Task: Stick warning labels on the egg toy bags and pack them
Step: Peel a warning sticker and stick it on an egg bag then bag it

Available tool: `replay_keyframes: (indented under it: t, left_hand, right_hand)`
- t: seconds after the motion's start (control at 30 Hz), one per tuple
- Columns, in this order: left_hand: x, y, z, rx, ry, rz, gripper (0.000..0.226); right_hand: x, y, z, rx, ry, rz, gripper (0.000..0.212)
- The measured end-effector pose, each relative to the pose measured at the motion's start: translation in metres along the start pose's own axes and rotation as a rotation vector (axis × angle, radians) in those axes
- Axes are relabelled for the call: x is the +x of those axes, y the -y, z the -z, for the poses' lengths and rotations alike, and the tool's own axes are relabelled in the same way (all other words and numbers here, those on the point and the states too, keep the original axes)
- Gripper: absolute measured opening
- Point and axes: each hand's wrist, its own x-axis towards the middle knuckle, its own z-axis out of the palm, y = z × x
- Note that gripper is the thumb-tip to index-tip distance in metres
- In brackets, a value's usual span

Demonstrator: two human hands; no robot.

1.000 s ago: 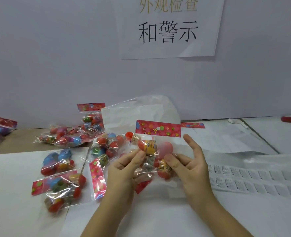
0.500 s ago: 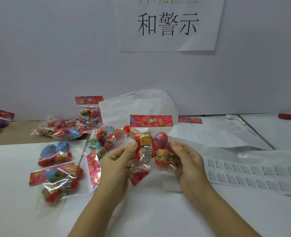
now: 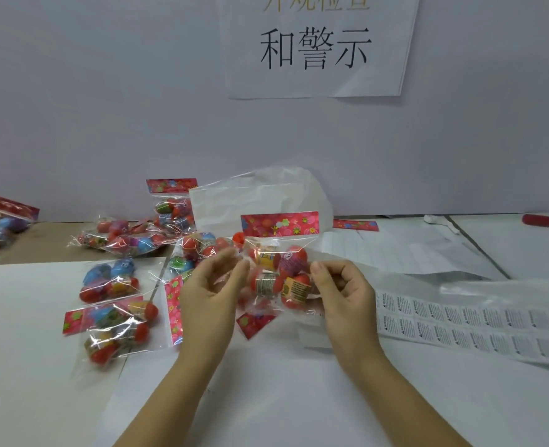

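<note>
Left hand (image 3: 212, 291) shifted, grip unclear; right hand (image 3: 344, 291) pinches bag (image 3: 279, 272); label sheet (image 3: 460, 324) beside.

Head cam's looking fwd & down. It's sitting close to egg toy bag (image 3: 279, 272) btwn left hand (image 3: 208, 295) & right hand (image 3: 347, 298).

Sign: white paper sheet (image 3: 318, 50) on the wall, top centre of the frame, with large black Chinese characters; a yellow row is cut off by the top edge.
Wall: plain pale grey (image 3: 105, 108), filling the upper half.
Worktop: bare brown surface (image 3: 41, 245) at middle left.
Paper: white sheet (image 3: 24, 317) lying flat at lower left.
Red object: small, elongated (image 3: 540, 220), far right by the wall; too blurred to name.
White object: small (image 3: 439, 221), left of the red one.
</note>
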Motion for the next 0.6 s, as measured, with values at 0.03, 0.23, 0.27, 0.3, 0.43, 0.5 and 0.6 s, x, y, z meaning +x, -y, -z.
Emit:
replay_keyframes:
  t: [0.03,0.23,0.27,0.3,0.43,0.5,0.6]
  left_hand:
    - [-0.004,-0.002,-0.001,0.021,-0.005,-0.053,0.024]
    - [-0.028,-0.017,-0.016,-0.313,0.369,-0.009,0.072]
    - [-0.028,-0.018,-0.017,-0.376,0.349,0.076,0.075]
    - [-0.026,-0.019,-0.016,-0.442,0.312,0.161,0.069]
    - [-0.017,-0.021,-0.012,-0.698,0.211,0.353,0.054]
    - [-0.016,-0.019,-0.012,-0.706,0.213,0.348,0.042]
    - [-0.016,-0.016,-0.013,-0.662,0.195,0.372,0.029]
  right_hand:
    - [-0.003,0.003,-0.001,-0.043,-0.035,0.078,0.008]
    - [-0.022,0.019,-0.006,-0.337,0.189,0.494,0.007]
    - [-0.024,0.018,-0.007,-0.399,0.266,0.559,0.014]
    - [-0.025,0.018,-0.007,-0.427,0.314,0.601,0.019]
    - [-0.02,0.019,-0.003,-0.339,0.101,0.62,0.019]
    - [-0.011,0.022,0.001,-0.254,0.01,0.405,0.019]
    - [0.002,0.024,0.005,-0.153,0.189,0.033,0.043]
